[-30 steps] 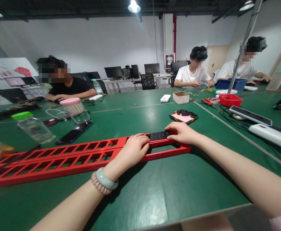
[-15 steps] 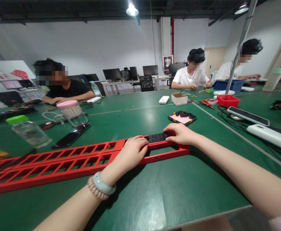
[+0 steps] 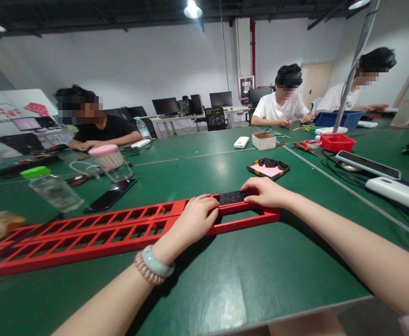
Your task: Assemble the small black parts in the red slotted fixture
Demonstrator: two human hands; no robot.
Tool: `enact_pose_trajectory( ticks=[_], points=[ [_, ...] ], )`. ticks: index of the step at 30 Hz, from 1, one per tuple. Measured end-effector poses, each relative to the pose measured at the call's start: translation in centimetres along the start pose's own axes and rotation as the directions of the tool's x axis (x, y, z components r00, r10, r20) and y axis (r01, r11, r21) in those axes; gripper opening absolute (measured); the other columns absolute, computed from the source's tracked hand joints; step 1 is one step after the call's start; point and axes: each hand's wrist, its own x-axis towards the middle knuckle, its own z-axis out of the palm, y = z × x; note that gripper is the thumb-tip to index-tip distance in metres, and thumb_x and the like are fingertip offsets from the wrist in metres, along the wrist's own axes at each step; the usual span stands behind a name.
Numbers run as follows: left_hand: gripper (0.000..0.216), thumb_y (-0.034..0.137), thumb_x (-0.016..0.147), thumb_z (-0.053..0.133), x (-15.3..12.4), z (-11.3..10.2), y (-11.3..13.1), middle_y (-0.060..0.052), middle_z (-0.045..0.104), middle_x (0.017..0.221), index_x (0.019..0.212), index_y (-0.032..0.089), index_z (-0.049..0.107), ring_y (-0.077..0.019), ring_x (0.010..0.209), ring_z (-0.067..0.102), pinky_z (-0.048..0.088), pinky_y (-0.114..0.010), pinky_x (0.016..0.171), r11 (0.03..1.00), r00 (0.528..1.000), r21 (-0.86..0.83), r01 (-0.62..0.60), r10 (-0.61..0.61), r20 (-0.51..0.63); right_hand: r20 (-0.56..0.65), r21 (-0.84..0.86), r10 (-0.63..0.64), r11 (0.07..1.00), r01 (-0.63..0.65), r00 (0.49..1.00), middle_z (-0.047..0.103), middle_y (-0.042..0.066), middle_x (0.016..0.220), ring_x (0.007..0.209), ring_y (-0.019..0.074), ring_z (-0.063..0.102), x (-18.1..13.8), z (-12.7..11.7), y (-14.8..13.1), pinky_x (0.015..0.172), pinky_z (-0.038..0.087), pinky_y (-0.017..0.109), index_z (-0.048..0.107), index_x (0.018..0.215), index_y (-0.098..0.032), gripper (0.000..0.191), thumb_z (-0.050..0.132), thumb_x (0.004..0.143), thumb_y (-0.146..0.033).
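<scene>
A long red slotted frame [image 3: 134, 238] lies across the green table, with two rows of rectangular openings on its left part. Near its right end, a row of several small black blocks [image 3: 231, 198] sits in the back channel. My left hand [image 3: 199, 217], with a bangle and a beaded band at the wrist, is curled over the frame at the row's left end; its fingertips are partly hidden. At the row's right end my right hand [image 3: 264, 190] pinches the last black block between thumb and fingers. Behind it is a shallow pink-lined tray [image 3: 264, 171] holding more black pieces.
To the left are a green-lidded jar [image 3: 55, 189], a pink-lidded jar [image 3: 111, 163] and a dark phone [image 3: 110, 196]. A small box [image 3: 264, 141], pliers [image 3: 306, 148], a red bin [image 3: 337, 142] and a white power bank [image 3: 393, 193] lie right. Three people sit across the table.
The head view has shifted slightly, moving the scene a little to the right. Both hands keep nearly the same grip at the two ends of the black row.
</scene>
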Motion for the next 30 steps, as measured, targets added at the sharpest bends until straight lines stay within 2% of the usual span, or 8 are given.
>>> enact_pose_trajectory(
  ticks=[9, 16, 20, 26, 30],
  points=[
    [0.024, 0.023, 0.087, 0.041, -0.3, 0.0, 0.2, -0.005, 0.068, 0.096, 0.083, 0.020, 0.064, -0.0214, 0.101, 0.059, 0.037, -0.040, 0.103, 1.000, 1.000, 0.006, 0.008, -0.009, 0.015, 0.026, -0.002, -0.031, 1.000, 0.031, 0.999, 0.068, 0.008, 0.097, 0.089, 0.0201, 0.062, 0.0, 0.0, 0.1, 0.083, 0.046, 0.032, 0.069, 0.093, -0.016, 0.021, 0.063, 0.074, -0.023],
    [0.023, 0.023, 0.088, 0.040, -0.2, 0.2, 0.0, -0.006, 0.067, 0.100, 0.085, 0.019, 0.063, -0.0216, 0.108, 0.056, 0.037, -0.039, 0.102, 1.000, 1.000, 0.024, 0.013, -0.014, 0.024, 0.087, -0.069, -0.111, 0.991, 0.117, 0.990, 0.068, 0.009, 0.100, 0.092, 0.0206, 0.062, 0.0, -0.3, -0.2, 0.083, 0.046, 0.030, 0.070, 0.096, -0.015, 0.023, 0.058, 0.078, -0.024],
    [0.024, 0.023, 0.088, 0.040, -0.1, 0.2, -0.1, -0.006, 0.068, 0.097, 0.083, 0.019, 0.063, -0.0211, 0.104, 0.057, 0.036, -0.039, 0.103, 1.000, 1.000, 0.027, -0.006, 0.006, 0.017, 0.087, -0.100, -0.097, 0.989, 0.106, 0.991, 0.068, 0.009, 0.102, 0.094, 0.0210, 0.062, 0.0, -0.5, -0.4, 0.084, 0.045, 0.028, 0.070, 0.096, -0.015, 0.023, 0.057, 0.079, -0.025],
    [0.024, 0.024, 0.087, 0.040, 0.1, 0.0, -0.1, -0.006, 0.068, 0.094, 0.084, 0.019, 0.064, -0.0211, 0.101, 0.059, 0.037, -0.039, 0.102, 0.999, 1.000, 0.043, -0.019, 0.018, 0.016, 0.071, -0.085, -0.080, 0.993, 0.086, 0.994, 0.071, 0.006, 0.093, 0.090, 0.0207, 0.063, 0.1, -0.5, -1.0, 0.082, 0.045, 0.027, 0.073, 0.084, -0.020, 0.016, 0.058, 0.077, -0.019],
    [0.024, 0.023, 0.087, 0.041, -0.1, 0.2, -0.2, -0.006, 0.068, 0.096, 0.084, 0.019, 0.064, -0.0215, 0.102, 0.058, 0.037, -0.040, 0.102, 1.000, 1.000, 0.023, -0.004, 0.004, 0.015, 0.068, -0.105, -0.105, 0.988, 0.112, 0.992, 0.070, 0.008, 0.098, 0.093, 0.0211, 0.063, 0.0, -0.3, -1.0, 0.085, 0.045, 0.028, 0.073, 0.088, -0.018, 0.019, 0.057, 0.078, -0.019]
  ],
)
